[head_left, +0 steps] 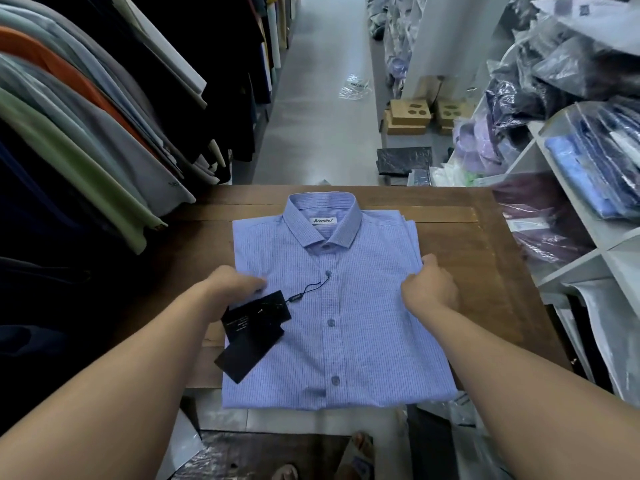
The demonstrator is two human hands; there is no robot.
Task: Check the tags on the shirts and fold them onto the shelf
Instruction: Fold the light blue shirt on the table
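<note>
— Where did we have the shirt (346, 323)?

— Flat on the table (485, 258), folded, buttoned front up, spanning the gap between our two hands. Our right hand (429, 289) had closed on the edge nearest it, thumb on top and fingers curled into the fabric. Our left hand (232, 284) sat over the opposite edge.

— Clamped as well?

— We couldn't tell. One fingertip lay on the cloth; the rest were out of sight beneath the hand.

— Why hold it by both sides?

— We judged it was to keep the fold square and lift the bundle in one piece toward the shelf (568, 202), which stood beyond the right hand, past the table's edge.

— And the tags (256, 327)?

— Two dark cards just nearer us than the left hand, hanging on a cord (308, 289) from a button (328, 273) and splayed over the shirt's side, presumably so we could read them.

— Could we?

— No, the print was too small. The collar label (324, 220) was only partly legible too. The sleeves were tucked out of sight, the shelf was cut off at the frame's side, and the bags (540, 233) on it were a blur of plastic.
</note>
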